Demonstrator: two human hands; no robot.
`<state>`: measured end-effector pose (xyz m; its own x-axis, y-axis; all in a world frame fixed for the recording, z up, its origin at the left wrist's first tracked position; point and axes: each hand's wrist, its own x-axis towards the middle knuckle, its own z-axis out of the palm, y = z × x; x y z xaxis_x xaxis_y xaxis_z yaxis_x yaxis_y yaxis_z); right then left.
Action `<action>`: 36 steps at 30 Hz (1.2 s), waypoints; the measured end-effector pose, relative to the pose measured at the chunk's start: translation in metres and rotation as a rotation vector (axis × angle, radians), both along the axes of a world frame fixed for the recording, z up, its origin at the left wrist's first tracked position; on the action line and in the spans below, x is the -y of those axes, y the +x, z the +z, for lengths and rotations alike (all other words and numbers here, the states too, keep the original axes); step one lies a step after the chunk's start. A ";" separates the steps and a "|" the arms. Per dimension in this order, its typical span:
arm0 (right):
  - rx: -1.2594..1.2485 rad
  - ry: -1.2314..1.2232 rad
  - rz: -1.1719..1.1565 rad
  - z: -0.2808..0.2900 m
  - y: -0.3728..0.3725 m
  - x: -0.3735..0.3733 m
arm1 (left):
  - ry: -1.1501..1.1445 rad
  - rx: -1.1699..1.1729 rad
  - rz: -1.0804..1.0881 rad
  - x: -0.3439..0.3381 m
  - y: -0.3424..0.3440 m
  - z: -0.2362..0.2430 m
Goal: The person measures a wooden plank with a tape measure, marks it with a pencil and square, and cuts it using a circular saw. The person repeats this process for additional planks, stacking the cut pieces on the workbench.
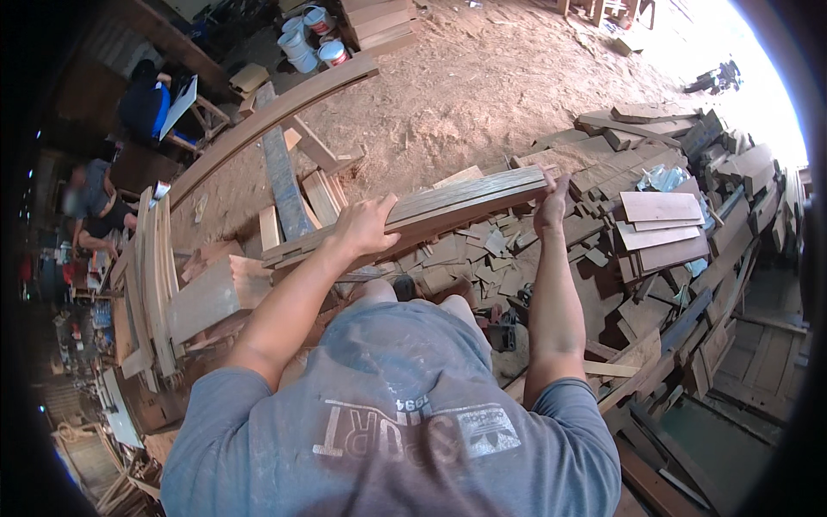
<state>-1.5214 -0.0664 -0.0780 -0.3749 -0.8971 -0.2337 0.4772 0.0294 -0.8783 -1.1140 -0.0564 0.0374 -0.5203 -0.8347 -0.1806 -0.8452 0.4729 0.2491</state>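
A long stack of narrow wooden planks (465, 196) lies across in front of me, its right end farther away and higher in view than its left. My left hand (363, 227) is closed over the planks left of their middle, fingers over the far edge and thumb on the near side. At the right end, my right hand (552, 205) grips the planks from the side, with fingertips at the end corner. Whether the planks are joined or loose, I cannot tell. Beyond my left hand a dark, worn board (287, 183) slants away.
Wood offcuts (491, 250) litter the ground below. Piled boards (662, 233) stand to my right, and long boards (158, 276) lean at left. A long beam (276, 119) crosses the sawdust-covered floor (465, 95). Buckets (301, 43) stand far off; a seated person (99, 202) is at left.
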 end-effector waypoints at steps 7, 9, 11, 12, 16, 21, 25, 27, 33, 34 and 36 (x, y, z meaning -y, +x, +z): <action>0.030 -0.028 0.145 0.010 0.002 -0.006 | -0.049 0.009 0.053 -0.011 0.010 -0.003; 0.022 -0.004 0.144 0.001 0.003 -0.005 | -0.063 0.007 0.062 -0.014 0.012 -0.004; 0.033 0.022 0.101 -0.006 0.000 -0.003 | -0.072 0.002 0.050 -0.012 0.011 -0.002; 0.050 0.037 0.062 -0.004 0.000 -0.004 | -0.074 0.002 0.046 -0.013 0.011 -0.002; -0.031 0.032 0.039 -0.021 0.002 0.008 | -0.072 0.017 0.048 -0.011 0.010 -0.003; -0.065 -0.051 0.165 -0.011 0.006 0.001 | -0.089 0.034 0.058 -0.017 0.015 0.000; -0.164 0.008 0.072 -0.031 -0.016 0.004 | -0.043 0.086 0.081 -0.012 0.007 0.000; -0.137 -0.017 0.109 -0.037 -0.014 0.007 | -0.063 0.088 0.078 -0.012 0.011 -0.005; -0.078 0.016 0.050 -0.027 0.007 0.007 | -0.154 0.031 0.131 -0.025 0.022 -0.013; -0.063 -0.008 0.086 -0.024 0.008 0.006 | -0.154 0.004 0.131 -0.027 0.023 -0.013; -0.193 -0.102 0.153 -0.031 -0.009 0.005 | -0.203 0.033 0.139 -0.028 0.020 -0.007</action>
<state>-1.5302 -0.0716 -0.1092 -0.2619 -0.9620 -0.0767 0.2971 -0.0048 -0.9548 -1.0940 -0.0281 0.0307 -0.3946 -0.9187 -0.0166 -0.9117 0.3892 0.1318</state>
